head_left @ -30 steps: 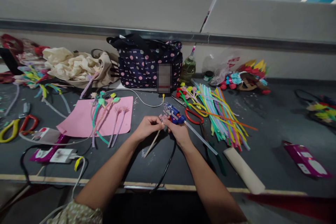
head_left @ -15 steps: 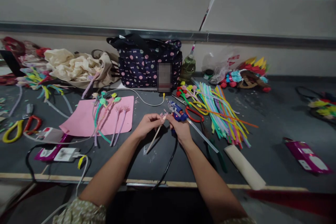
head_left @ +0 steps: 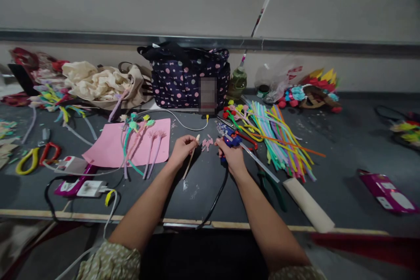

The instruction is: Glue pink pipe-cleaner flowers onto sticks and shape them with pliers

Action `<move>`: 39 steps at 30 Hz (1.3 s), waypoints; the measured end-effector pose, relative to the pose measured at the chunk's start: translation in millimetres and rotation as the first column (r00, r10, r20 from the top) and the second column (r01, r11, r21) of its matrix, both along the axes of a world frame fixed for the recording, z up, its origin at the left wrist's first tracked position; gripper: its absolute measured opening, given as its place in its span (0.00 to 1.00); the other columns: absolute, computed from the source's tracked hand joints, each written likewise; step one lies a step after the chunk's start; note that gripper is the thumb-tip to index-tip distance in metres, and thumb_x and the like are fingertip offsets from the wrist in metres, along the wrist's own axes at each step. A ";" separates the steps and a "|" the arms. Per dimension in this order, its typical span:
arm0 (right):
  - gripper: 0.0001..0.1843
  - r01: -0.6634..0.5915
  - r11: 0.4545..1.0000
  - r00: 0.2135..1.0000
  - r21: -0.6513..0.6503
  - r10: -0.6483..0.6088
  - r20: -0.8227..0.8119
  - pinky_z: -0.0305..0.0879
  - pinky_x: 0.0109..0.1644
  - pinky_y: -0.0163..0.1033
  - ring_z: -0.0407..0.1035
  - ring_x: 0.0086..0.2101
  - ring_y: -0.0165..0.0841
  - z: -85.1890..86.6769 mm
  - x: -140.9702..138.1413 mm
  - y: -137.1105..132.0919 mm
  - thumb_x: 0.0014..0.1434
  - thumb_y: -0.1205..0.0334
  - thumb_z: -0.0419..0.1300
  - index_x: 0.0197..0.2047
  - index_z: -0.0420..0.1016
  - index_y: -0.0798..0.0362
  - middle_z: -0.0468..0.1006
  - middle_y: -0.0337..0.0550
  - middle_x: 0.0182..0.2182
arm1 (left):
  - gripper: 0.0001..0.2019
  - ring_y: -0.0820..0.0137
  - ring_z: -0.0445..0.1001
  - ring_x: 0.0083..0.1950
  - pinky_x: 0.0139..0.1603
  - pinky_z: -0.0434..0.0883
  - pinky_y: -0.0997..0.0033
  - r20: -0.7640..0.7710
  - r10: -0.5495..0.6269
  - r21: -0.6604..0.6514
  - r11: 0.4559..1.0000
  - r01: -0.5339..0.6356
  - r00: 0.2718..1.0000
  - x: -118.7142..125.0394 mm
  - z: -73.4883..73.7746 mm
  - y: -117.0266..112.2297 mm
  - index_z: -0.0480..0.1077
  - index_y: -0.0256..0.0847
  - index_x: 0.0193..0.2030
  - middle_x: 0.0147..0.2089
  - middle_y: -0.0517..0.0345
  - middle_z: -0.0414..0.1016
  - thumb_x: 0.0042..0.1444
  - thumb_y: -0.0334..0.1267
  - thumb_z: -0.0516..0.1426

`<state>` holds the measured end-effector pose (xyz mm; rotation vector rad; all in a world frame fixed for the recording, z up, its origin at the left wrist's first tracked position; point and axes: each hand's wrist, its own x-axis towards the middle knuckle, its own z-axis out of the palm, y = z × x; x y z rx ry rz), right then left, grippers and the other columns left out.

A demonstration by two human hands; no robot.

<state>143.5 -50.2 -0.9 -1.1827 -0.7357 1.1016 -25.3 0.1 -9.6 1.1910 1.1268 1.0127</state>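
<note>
My left hand (head_left: 182,148) is closed round a thin wooden stick (head_left: 189,162), its top end poking up past my fingers. My right hand (head_left: 231,155) grips a blue hot glue gun (head_left: 229,138) with a clear glue stick (head_left: 259,164) trailing behind it and a black cord (head_left: 215,201) running toward me. Between the two hands a small pink pipe-cleaner flower piece (head_left: 207,142) lies on the dark table (head_left: 341,148). The two hands are a short way apart.
A pink sheet (head_left: 108,148) with finished pipe-cleaner flowers (head_left: 141,140) lies left. Coloured pipe cleaners (head_left: 278,135), red scissors (head_left: 244,138), green pliers (head_left: 272,186) and a cardboard tube (head_left: 306,204) lie right. A dotted bag (head_left: 188,78) stands behind. Scissors (head_left: 36,157) and chargers (head_left: 78,181) sit at left.
My hands have drawn apart. The pink flower piece that was at the stick's tip now lies on the table between them, and the glue gun has shifted right.
</note>
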 end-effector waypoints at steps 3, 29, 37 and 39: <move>0.19 0.017 1.000 0.999 -0.018 -0.016 0.032 0.59 0.19 0.30 0.60 0.16 0.23 0.6 -1.4 -0.5 0.44 0.50 0.70 0.32 0.70 0.53 0.77 0.36 0.24 | 0.10 0.79 0.58 0.19 0.21 0.55 0.78 -0.020 -0.022 0.015 1.000 0.022 1.000 0.5 -1.1 -1.1 0.71 0.36 0.25 0.19 0.63 0.66 0.43 0.40 0.63; 0.18 -0.199 0.979 0.938 0.031 0.182 0.295 0.61 0.20 0.32 0.63 0.16 0.26 5.0 -13.1 -16.2 0.50 0.45 0.67 0.35 0.78 0.51 0.78 0.37 0.22 | 0.13 0.80 0.61 0.23 0.26 0.62 0.77 0.305 0.061 -0.033 0.998 -0.054 0.950 0.3 8.9 -5.2 0.75 0.37 0.33 0.26 0.63 0.69 0.42 0.41 0.68; 0.18 -0.192 0.981 0.935 0.026 0.175 0.310 0.60 0.19 0.32 0.62 0.16 0.26 3.1 -13.5 -15.7 0.52 0.45 0.66 0.35 0.78 0.52 0.75 0.37 0.20 | 0.09 0.81 0.61 0.23 0.26 0.61 0.78 0.288 0.043 0.006 0.999 -0.046 0.957 -1.0 7.1 -5.4 0.75 0.38 0.32 0.25 0.64 0.68 0.46 0.39 0.67; 0.19 -0.188 0.982 0.934 0.019 0.173 0.313 0.60 0.18 0.32 0.62 0.16 0.26 3.6 -13.8 -15.7 0.51 0.45 0.66 0.36 0.78 0.53 0.75 0.37 0.19 | 0.09 0.80 0.61 0.23 0.26 0.61 0.78 0.270 0.046 0.017 0.998 -0.053 0.962 -0.7 7.5 -5.5 0.75 0.38 0.32 0.25 0.64 0.68 0.46 0.40 0.67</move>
